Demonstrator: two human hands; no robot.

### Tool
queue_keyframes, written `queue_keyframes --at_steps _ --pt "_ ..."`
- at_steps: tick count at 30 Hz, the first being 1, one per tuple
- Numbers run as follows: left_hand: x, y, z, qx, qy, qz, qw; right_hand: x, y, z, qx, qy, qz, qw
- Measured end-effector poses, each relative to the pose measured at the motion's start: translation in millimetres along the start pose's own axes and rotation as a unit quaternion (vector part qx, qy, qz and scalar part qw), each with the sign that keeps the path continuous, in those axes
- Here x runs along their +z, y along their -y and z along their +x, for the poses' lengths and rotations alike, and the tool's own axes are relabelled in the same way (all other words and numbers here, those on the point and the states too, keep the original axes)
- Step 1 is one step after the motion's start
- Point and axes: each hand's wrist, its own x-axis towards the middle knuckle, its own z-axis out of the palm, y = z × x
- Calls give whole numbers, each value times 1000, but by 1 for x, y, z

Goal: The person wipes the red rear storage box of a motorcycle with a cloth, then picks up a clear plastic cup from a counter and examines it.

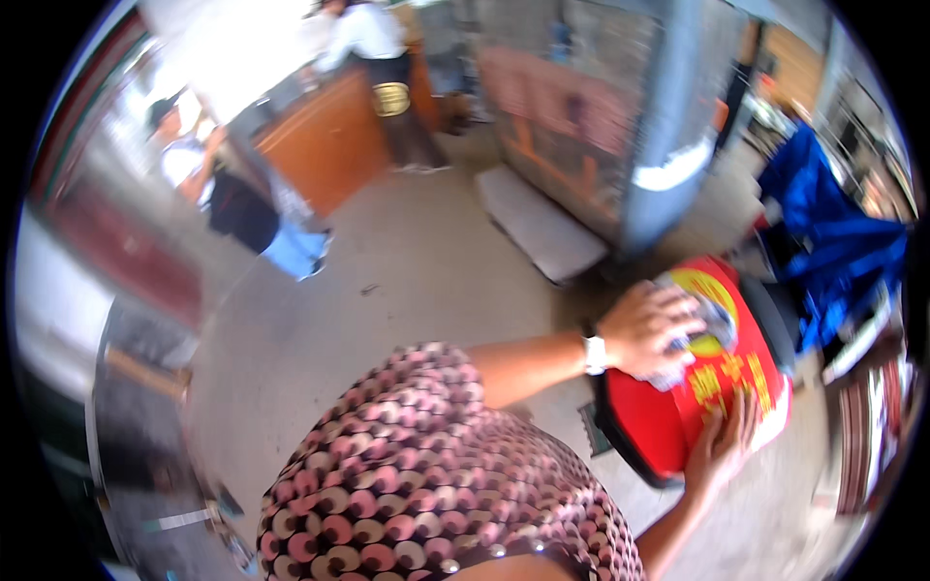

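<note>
At the right of a room with a bare floor, a rounded red box-like object with a black lower edge stands near the wearer; yellow lettering and a yellow oval mark its top. The left hand, with a white-faced watch at its wrist, lies over the far part of the red top. Its fingers are curled over a crumpled greyish cloth, pressing it against the surface. The right hand rests on the near right part of the same top, its fingers extended and slightly apart, holding nothing visible. The wearer's patterned top, pink, cream and dark circles, fills the near middle.

Just right of the red object is a dark padded shape, and beyond it a heap of bright blue sheeting. Farther off, a pale flat slab lies on the floor beside a blue-grey column. At the far left, a person in a white top stands apart from a second person, who is at an orange-brown counter. Motion blurs much of the background.
</note>
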Motion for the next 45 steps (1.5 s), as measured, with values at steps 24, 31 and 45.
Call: queue_keyframes --at_steps 24,31,45 --pt "-27 -67 -55 45 74 37 996 -8 3 0 49 -27 11 998" --pt "-22 -55 -7 140 149 -6 979 -8 5 2 49 -34 27 998" --pt "35 58 91 -36 160 -57 985 -9 4 -1 67 -29 43 996"
